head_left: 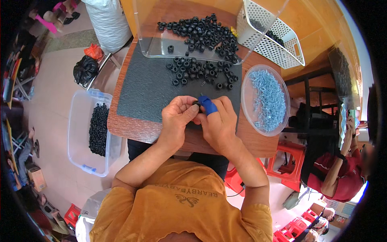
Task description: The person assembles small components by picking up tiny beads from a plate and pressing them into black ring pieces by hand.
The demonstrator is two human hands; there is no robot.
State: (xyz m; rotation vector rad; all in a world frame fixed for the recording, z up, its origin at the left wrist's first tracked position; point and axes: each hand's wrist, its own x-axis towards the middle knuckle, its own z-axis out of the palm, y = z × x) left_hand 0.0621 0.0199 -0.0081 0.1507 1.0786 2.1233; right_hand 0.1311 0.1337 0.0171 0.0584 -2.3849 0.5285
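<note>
Hands [175, 117] over dark mat [141, 88], brown table [258, 145], pinkish floor [54, 92].

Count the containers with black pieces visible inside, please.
3: a clear bin left of the table, a large clear box at the table's far side, and a white perforated basket right of that box. Others may be hidden.

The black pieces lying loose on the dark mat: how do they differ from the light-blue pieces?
Colour: the black pieces are dark and opaque-looking; the light-blue pieces are pale.
Size: the black pieces are chunkier; the light-blue pieces look much smaller.
Place: the black pieces lie scattered on the dark mat; the light-blue pieces sit in a round tub.
Shared: both are small and numerous.
</note>
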